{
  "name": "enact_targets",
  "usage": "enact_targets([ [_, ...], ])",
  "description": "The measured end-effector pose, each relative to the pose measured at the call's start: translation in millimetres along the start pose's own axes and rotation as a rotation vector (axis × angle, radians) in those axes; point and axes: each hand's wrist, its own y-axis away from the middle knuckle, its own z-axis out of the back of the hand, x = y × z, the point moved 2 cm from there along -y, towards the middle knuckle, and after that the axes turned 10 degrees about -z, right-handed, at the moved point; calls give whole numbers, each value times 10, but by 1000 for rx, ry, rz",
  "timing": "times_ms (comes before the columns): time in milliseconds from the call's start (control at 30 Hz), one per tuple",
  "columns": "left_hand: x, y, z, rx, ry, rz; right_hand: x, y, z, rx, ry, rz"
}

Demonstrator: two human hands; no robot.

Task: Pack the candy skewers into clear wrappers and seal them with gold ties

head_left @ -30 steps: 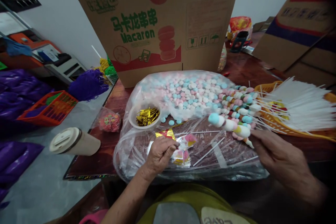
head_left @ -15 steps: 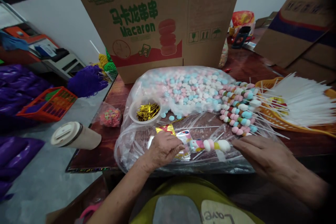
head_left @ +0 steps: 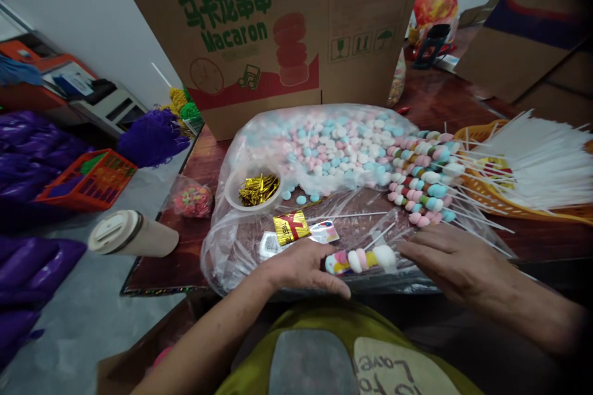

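A marshmallow skewer [head_left: 362, 259] lies level near the table's front edge, with white, pink and yellow pieces and a colourful piece at its left end. My left hand [head_left: 303, 266] is at that end, thumb apart from the fingers and the end between them. At the other end, beside the big white marshmallow, my right hand [head_left: 456, 265] closes round the stick; its thumb is hidden. Just behind my left hand lie a gold packet [head_left: 291, 227], a shiny printed packet [head_left: 325, 231] and a white packet [head_left: 271, 245].
Finished skewers [head_left: 424, 179] are stacked at the right, before an orange basket [head_left: 491, 197] of white sticks [head_left: 546, 160]. A clear bag [head_left: 340, 145] of pastel candies lies behind, beside a bowl [head_left: 233, 192] of gold ties. A lidded cup [head_left: 152, 241] stands left; a tall carton [head_left: 259, 83] rises behind.
My left hand has opened its thumb away from the fingers and come off the packets, which now show more fully. The skewer and my right hand have shifted slightly left in view.
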Motion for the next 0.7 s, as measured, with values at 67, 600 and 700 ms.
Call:
enact_targets([
  [67, -25, -36, -77, 216, 436, 94, 0, -64, 103, 5, 75, 118],
  [600, -119, -429, -271, 186, 439, 206, 197, 16, -327, 157, 8, 93],
  [700, -208, -521, -255, 41, 159, 24, 186, 18, -417, 199, -50, 40],
])
